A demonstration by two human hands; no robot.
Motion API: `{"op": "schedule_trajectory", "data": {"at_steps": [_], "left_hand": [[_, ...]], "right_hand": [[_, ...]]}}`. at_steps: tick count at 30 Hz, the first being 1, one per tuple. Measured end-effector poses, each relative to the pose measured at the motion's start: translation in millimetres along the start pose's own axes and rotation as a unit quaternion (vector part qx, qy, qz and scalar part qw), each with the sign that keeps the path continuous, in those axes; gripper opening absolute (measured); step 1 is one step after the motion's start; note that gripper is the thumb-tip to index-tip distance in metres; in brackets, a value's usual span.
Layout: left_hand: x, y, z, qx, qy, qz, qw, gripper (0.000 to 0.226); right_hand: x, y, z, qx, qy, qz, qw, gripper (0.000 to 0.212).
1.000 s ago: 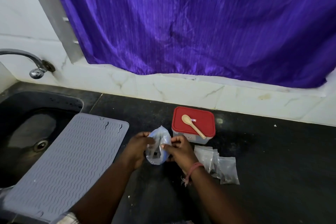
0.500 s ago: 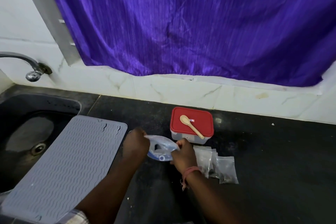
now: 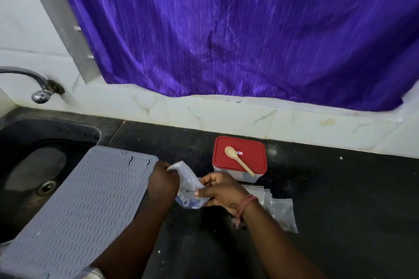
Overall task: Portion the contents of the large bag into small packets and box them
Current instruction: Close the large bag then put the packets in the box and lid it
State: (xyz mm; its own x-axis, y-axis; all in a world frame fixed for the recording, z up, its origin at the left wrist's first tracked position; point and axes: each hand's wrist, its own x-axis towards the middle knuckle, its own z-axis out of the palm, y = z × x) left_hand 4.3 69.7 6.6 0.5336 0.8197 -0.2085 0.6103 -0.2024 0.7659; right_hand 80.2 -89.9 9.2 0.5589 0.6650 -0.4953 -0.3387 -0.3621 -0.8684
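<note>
Your left hand (image 3: 163, 180) has its grip closed on the upper corner of the clear plastic bag (image 3: 190, 188), and your right hand (image 3: 221, 190) pinches the bag's other side between thumb and curled fingers, so the bag hangs stretched between them just above the black table (image 3: 340, 210), about midway along its width. What the bag holds is too blurred to tell. Just right of your right wrist, a small stack of clear zip packets (image 3: 278, 209) lies flat on the table. Behind your right hand stands a plastic box (image 3: 246, 176) with its red lid (image 3: 251, 149) on, and a pale wooden spoon (image 3: 239, 159) lies across that lid. To your left, a grey ribbed mat (image 3: 79, 201) overlaps the sink (image 3: 27, 156) at the table's left end.
</note>
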Motion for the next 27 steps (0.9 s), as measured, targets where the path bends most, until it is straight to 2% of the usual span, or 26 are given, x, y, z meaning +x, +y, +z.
{"op": "schedule_trajectory", "data": {"at_steps": [2, 4, 6, 7, 8, 9, 12, 14, 16, 18, 21, 23, 24, 25, 27], "left_hand": [[4.6, 8.6, -2.7, 0.009, -0.063, -0.022, 0.998, 0.004], [5.5, 16.1, -10.2, -0.083, -0.205, -0.038, 0.975, 0.007], [2.0, 23.8, -21.9, -0.183, -0.382, -0.069, 0.903, 0.024], [0.1, 25.5, -26.6, -0.187, -0.449, -0.072, 0.871, 0.027], [-1.8, 28.3, -29.8, -0.172, -0.491, -0.065, 0.852, 0.025], [-3.2, 28.2, -29.1, -0.155, -0.507, -0.056, 0.846, 0.024], [-8.2, 29.1, -20.2, -0.123, -0.445, -0.044, 0.886, 0.020], [-8.1, 24.9, -13.1, -0.084, -0.332, -0.046, 0.938, 0.011], [-1.1, 18.2, -10.3, 0.037, -0.183, -0.016, 0.982, 0.005], [3.9, 10.2, -6.6, 0.119, -0.061, 0.024, 0.991, 0.006], [-0.7, 10.0, -0.9, 0.087, 0.057, 0.103, 0.989, 0.009], [1.0, 14.8, -3.2, 0.051, 0.100, 0.122, 0.986, 0.015], [3.7, 16.5, -4.3, 0.049, 0.103, 0.124, 0.986, 0.015], [6.7, 16.1, -4.7, 0.068, 0.093, 0.130, 0.985, 0.011], [10.2, 14.8, -3.5, 0.095, 0.054, 0.144, 0.984, 0.011]], "right_hand": [[9.5, 1.7, 6.4, -0.091, 0.169, 0.000, 0.981, 0.014], [18.8, 6.1, 8.2, -0.102, 0.296, -0.005, 0.950, 0.013], [25.3, 9.3, 5.5, -0.091, 0.359, -0.008, 0.929, 0.009], [27.3, 10.5, 3.6, -0.092, 0.373, -0.007, 0.923, 0.008], [28.2, 11.1, 2.8, -0.099, 0.382, -0.006, 0.919, 0.009], [27.8, 12.0, 2.5, -0.105, 0.388, -0.005, 0.916, 0.011], [24.2, 11.8, 4.9, -0.111, 0.395, -0.008, 0.912, 0.012], [22.5, 13.2, 2.3, -0.106, 0.395, -0.008, 0.913, 0.013], [20.2, 13.1, -1.2, -0.073, 0.387, -0.030, 0.919, 0.022], [15.8, 13.8, 0.7, -0.080, 0.351, -0.096, 0.928, 0.031], [7.0, 12.7, 12.1, -0.108, 0.211, -0.175, 0.956, 0.033], [3.2, 9.7, 16.0, -0.090, 0.102, -0.178, 0.975, 0.031], [3.2, 8.6, 15.7, -0.074, 0.073, -0.161, 0.981, 0.035], [4.1, 7.9, 14.1, -0.054, 0.072, -0.141, 0.986, 0.038], [10.7, 8.5, 8.2, -0.026, 0.154, -0.116, 0.981, 0.032]]}}
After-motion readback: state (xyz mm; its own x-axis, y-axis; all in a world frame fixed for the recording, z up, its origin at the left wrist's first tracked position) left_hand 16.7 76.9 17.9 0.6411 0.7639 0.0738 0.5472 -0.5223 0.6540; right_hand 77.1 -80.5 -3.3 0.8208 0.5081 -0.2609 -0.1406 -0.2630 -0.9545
